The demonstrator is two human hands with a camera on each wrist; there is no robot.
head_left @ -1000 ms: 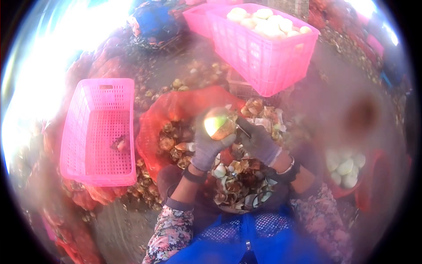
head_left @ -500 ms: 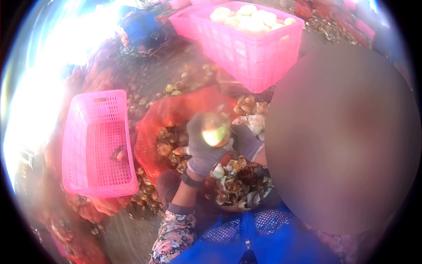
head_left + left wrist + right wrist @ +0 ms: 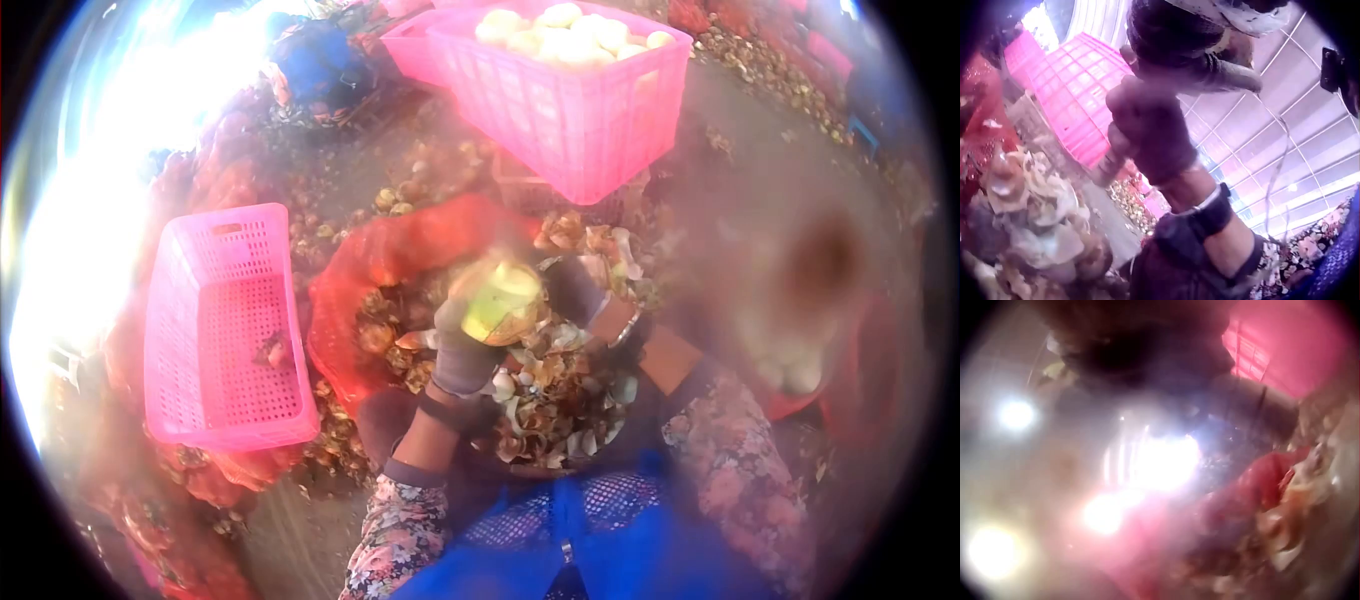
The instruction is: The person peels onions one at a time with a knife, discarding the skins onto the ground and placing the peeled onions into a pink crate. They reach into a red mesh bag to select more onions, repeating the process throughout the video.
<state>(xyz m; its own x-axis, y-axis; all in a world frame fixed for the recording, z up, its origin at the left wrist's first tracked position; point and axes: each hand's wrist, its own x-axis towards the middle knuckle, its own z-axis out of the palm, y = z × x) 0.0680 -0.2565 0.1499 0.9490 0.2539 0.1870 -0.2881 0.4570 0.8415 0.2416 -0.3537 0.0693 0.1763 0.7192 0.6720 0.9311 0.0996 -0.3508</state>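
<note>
A round onion (image 3: 503,303), pale yellow-green on its bare part with brown papery skin at the side, is gripped by the left hand (image 3: 466,350) in a grey glove, thumb and fingers curled round it. It is held up above the heap of brown and white onion skins (image 3: 550,400), just beside the right hand (image 3: 578,290), also grey-gloved. Fingers of the right hand are seen curled in the left wrist view; whether anything is held in them cannot be told. Right wrist view is badly blurred by glare.

A red mesh sack (image 3: 375,240) is spread around brown-skinned onions (image 3: 376,335) beside the left hand. A shallow pink perforated plastic crate (image 3: 165,330) is placed left of the sack, with a small brownish scrap (image 3: 273,350) inside. Beyond the hands, a deep pink plastic crate (image 3: 590,130) is filled with white peeled onions (image 3: 565,35); part of another pink crate (image 3: 408,50) is seen behind it. At the right, pale rounded pieces (image 3: 795,365) are seen in a blurred red container (image 3: 790,406). Floral sleeves (image 3: 402,530), dark wristbands (image 3: 1210,217) and a blue garment (image 3: 610,550) are worn by the person.
</note>
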